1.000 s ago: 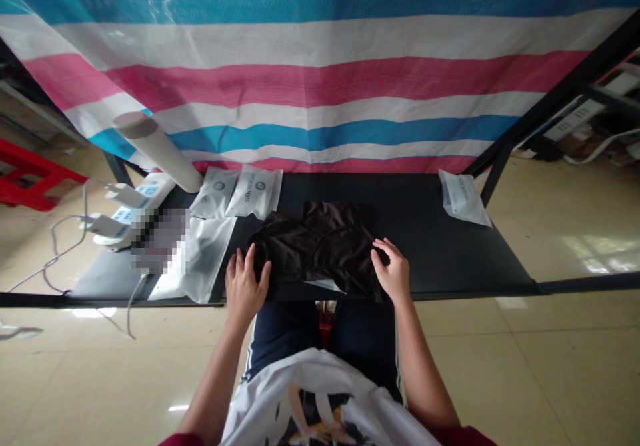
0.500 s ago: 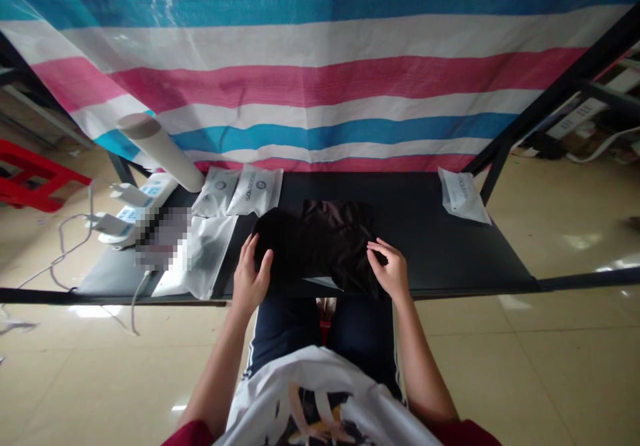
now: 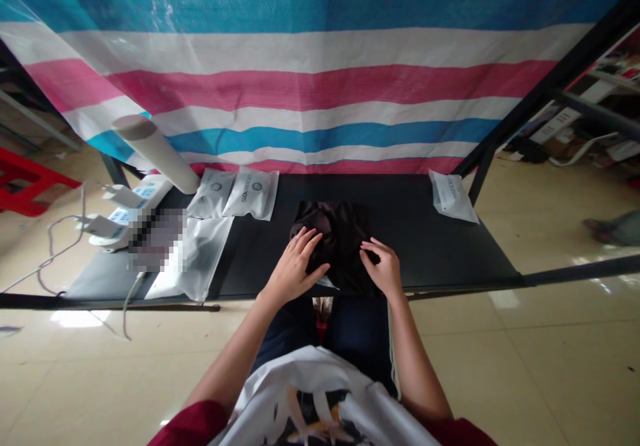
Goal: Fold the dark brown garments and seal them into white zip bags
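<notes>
A dark, slightly shiny piece of cloth (image 3: pixel 345 233) lies in a folded bundle on the black table (image 3: pixel 415 233), near its front edge. Spread across the cloth's left part is my left hand (image 3: pixel 299 263), fingers apart and pressing from above. My right hand (image 3: pixel 383 265) has its thumb and fingers bent together at the right edge of the cloth, pinching it. A small pale corner of something (image 3: pixel 329 282) shows from under the cloth at the front; the rest of it is hidden.
Frosted zip bags (image 3: pixel 251 193) with printed labels lie left, with a larger bag (image 3: pixel 200 259) in front. A white bottle (image 3: pixel 157 153) stands behind a power strip (image 3: pixel 135 209) with plugs and cables. Another bag (image 3: pixel 453 196) lies right. A striped sheet (image 3: pixel 300 86) hangs behind.
My left hand has moved right, folding the cloth's left part over onto the rest, so the bundle is narrower. My right hand stays at the right edge. The view has shifted slightly.
</notes>
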{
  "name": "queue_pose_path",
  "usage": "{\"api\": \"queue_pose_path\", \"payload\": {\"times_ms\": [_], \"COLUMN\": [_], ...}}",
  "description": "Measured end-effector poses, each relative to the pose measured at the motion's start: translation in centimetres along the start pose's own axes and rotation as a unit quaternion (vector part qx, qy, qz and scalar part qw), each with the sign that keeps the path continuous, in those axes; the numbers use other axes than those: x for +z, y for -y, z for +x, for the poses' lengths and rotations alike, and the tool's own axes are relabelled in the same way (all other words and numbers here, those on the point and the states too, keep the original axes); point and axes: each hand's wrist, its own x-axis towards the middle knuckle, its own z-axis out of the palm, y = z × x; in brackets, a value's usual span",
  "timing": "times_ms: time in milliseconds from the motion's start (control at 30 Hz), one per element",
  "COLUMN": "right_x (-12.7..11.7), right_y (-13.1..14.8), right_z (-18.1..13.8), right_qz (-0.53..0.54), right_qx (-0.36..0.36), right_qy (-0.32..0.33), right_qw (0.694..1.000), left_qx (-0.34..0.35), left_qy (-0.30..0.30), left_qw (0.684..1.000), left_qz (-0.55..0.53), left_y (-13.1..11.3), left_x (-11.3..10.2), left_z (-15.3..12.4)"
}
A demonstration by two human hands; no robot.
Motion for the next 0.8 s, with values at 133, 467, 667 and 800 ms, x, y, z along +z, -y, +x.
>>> {"api": "queue_pose_path", "payload": {"times_ms": [133,467,667,800], "right_x": [-0.4,-3.5,-4.4,-4.6], "right_y": [0.5,1.5,0.6,0.3], "right_z": [0.1,-5.5,-5.8,-4.9], "right_qz": [0.015,-0.116,-0.088,-0.046], "right_qx": [-0.01,-0.128,-0.119,-0.095], "right_qy": [-0.01,0.193,0.203,0.184], "right_qw": [1.0,0.966,0.968,0.977], "left_qx": [-0.001,0.005,-0.001,-0.005], "left_qy": [0.04,0.073,0.054,0.058], "left_qw": [0.998,0.995,0.998,0.998], "left_qz": [0.042,0.072,0.029,-0.007], "left_y": [1.9,3.9,4.1,4.3], "left_x": [0.5,-0.1,-0.7,-1.4], "left_z": [-1.4,-6.4,-7.1,-7.2]}}
